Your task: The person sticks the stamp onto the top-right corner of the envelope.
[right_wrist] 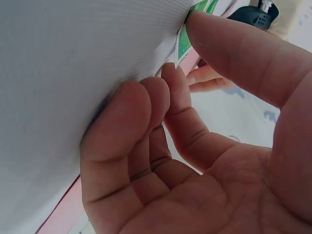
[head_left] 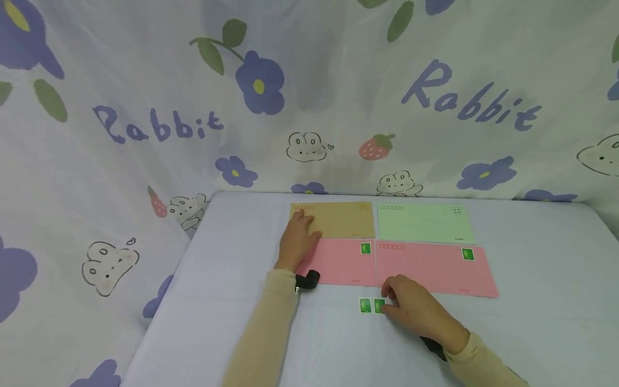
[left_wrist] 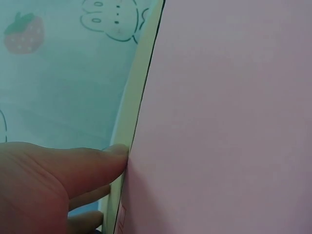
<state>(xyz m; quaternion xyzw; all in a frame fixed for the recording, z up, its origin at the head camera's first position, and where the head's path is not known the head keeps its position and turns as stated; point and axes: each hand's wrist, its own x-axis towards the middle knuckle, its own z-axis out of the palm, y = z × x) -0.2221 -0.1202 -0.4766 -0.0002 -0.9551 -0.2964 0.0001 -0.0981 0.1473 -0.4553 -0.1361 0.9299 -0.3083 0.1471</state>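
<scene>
You work in a cloth-screened table setup, room type unclear: rabbit-print backdrop [head_left: 338, 97] fills upper frame, white-covered table [head_left: 338, 344] lower.

The table [head_left: 338, 355] allows passage between sleeves [head_left: 266, 328], short of loose stamps [head_left: 365, 305].

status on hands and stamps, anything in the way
Left hand on tan envelope; right hand at right loose stamp; left loose stamp untouched; nothing visibly blocking.
</scene>
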